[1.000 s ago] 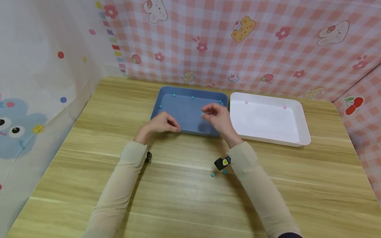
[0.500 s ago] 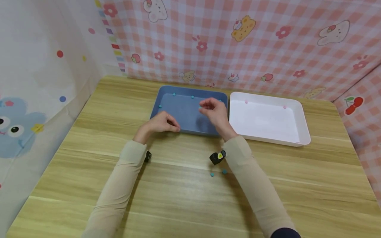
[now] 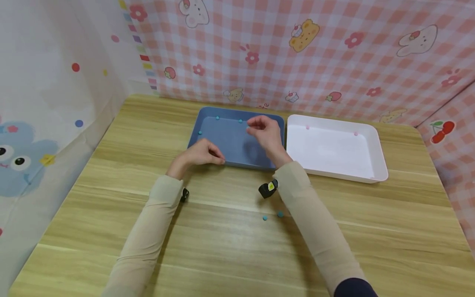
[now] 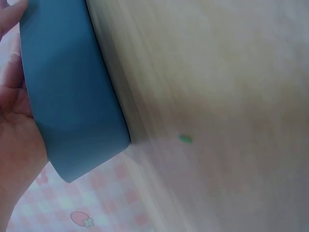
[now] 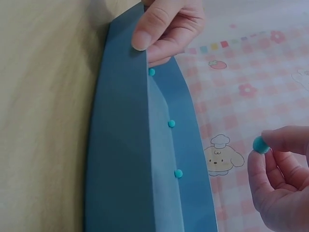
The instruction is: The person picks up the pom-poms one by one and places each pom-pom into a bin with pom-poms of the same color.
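The blue tray [image 3: 231, 138] lies flat on the table. My left hand [image 3: 202, 152] grips its near rim toward the left corner; in the right wrist view the thumb [image 5: 141, 39] presses the outer wall, fingers inside. Above the tray's right half, my right hand [image 3: 268, 133] pinches a small teal ball [image 5: 260, 145] between thumb and fingertips, apart from the tray. Inside the tray, teal balls rest by the walls: one at the left [image 3: 200, 133], one at the back left [image 3: 217, 118] and one at the back middle [image 3: 240, 121]. The right hand covers the back right corner.
A white tray [image 3: 330, 150] stands close at the blue tray's right, with pink balls [image 3: 307, 127] by its back wall. Two teal balls [image 3: 264, 218] lie on the wooden table [image 3: 222, 247] near my right forearm. A checked cloth [image 3: 259, 53] hangs behind the table.
My right hand has moved slightly left and farther back over the blue tray, still pinching the ball, and now hides the ball at the back right. The left hand has stayed put.
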`<state>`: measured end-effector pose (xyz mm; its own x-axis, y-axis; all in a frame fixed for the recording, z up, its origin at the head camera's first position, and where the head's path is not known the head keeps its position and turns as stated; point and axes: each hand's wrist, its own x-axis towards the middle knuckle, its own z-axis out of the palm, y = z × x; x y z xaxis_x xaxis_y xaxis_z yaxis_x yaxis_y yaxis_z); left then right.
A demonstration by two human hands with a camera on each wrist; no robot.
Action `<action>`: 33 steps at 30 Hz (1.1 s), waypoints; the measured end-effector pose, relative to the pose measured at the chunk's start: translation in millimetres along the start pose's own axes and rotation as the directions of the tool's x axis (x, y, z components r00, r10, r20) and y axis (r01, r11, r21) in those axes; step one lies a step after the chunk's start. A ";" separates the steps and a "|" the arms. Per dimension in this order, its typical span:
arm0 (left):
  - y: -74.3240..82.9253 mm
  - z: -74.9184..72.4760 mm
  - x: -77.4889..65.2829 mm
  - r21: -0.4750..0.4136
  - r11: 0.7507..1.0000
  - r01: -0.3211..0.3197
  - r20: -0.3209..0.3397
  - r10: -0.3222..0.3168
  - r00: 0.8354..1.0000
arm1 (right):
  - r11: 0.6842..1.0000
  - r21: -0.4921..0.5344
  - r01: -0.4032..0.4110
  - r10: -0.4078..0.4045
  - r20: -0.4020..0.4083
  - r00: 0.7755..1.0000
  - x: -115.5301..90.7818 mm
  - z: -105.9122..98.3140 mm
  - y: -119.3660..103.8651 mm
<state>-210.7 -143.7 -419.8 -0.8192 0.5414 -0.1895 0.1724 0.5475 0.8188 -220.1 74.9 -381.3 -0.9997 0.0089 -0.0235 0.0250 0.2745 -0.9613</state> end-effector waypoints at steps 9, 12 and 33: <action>-1.5 -1.0 0.1 -0.013 1.000 0.002 0.007 -0.002 1.000 | 1.000 0.019 -0.021 0.021 -0.005 1.000 5.2 4.7 -3.0; -2.5 -1.1 0.6 -0.015 1.000 -0.003 0.010 0.003 1.000 | 1.000 0.008 -0.028 0.028 -0.010 1.000 7.3 5.9 -2.2; -1.8 -1.9 1.5 -0.024 1.000 0.020 0.021 -0.020 1.000 | 0.999 -0.009 -0.036 0.036 -0.018 0.999 13.2 6.3 2.1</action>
<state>-213.3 -145.0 -420.5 -0.8109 0.5435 -0.2170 0.1426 0.5431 0.8275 -233.3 69.6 -385.3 -0.9979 0.0365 -0.0529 0.0611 0.2828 -0.9572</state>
